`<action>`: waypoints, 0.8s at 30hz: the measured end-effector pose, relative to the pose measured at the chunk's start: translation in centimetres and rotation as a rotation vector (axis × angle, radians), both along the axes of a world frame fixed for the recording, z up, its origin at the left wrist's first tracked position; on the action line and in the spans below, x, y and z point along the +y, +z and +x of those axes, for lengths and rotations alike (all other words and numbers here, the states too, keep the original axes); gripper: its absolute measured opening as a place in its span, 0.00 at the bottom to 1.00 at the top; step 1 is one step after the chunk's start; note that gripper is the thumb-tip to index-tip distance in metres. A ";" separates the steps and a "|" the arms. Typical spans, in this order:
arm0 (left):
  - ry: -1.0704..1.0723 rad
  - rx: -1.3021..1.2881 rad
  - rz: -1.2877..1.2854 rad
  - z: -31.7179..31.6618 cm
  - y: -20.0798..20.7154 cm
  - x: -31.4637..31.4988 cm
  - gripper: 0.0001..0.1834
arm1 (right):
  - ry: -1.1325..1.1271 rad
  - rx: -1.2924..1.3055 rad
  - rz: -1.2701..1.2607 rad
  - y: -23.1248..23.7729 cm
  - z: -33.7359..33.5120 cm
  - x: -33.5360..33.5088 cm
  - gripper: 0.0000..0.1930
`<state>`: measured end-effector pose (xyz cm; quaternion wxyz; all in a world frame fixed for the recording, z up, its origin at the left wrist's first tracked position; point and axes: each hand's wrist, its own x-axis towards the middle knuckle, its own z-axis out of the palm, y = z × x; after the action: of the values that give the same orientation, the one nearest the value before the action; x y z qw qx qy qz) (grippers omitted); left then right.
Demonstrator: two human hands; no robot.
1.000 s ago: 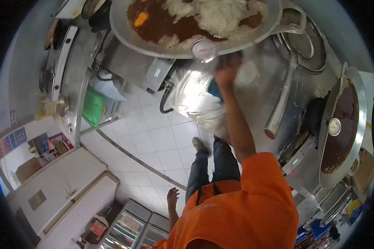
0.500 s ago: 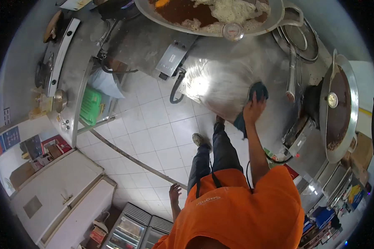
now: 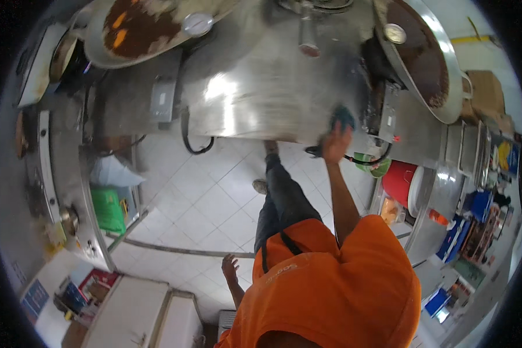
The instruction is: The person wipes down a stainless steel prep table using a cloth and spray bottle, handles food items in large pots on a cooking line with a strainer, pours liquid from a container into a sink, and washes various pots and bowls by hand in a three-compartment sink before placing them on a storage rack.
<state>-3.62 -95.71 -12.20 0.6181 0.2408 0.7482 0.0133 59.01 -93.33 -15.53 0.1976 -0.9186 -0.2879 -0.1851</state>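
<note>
My right hand [image 3: 336, 145] presses a dark teal cloth [image 3: 342, 118] onto the steel worktop [image 3: 261, 104], close to its front edge. Part of the cloth hangs below the wrist, and motion blurs it a little. My left hand [image 3: 230, 268] hangs low beside my body above the tiled floor, fingers apart and holding nothing. Ahead on the worktop lies a strainer whose long handle [image 3: 308, 37] points toward me. A small control box [image 3: 388, 110] with a black cable stands just right of the cloth.
Two wide pans of brown liquid, a left pan [image 3: 98, 40] and a right pan [image 3: 400, 75], carry dial thermometers. A black hose [image 3: 187, 133] dangles off the worktop's edge. Under the right counter sits a red cooler [image 3: 397, 182]. A green crate [image 3: 107, 211] stands on the left shelf.
The view has swung to the right, and the pans appear farther left. My right hand has wiped the cloth across to the worktop's right front part. My left hand still hangs free.
</note>
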 end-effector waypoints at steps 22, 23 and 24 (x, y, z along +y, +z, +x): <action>-0.322 0.075 -0.144 6.0 2.6 21.9 0.20 | -0.083 -0.040 0.026 1.5 25.4 19.5 0.23; -0.411 0.054 -0.059 8.1 2.9 23.2 0.20 | -0.300 -0.080 -0.006 1.5 27.9 19.8 0.23; -0.416 0.059 -0.046 10.1 3.3 24.6 0.20 | -0.306 -0.076 0.007 1.9 28.7 21.2 0.23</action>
<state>6.50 -71.10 -8.89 0.5908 0.3763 0.7000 -0.1387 87.67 -72.17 -13.67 0.1590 -0.9434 -0.1511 -0.2488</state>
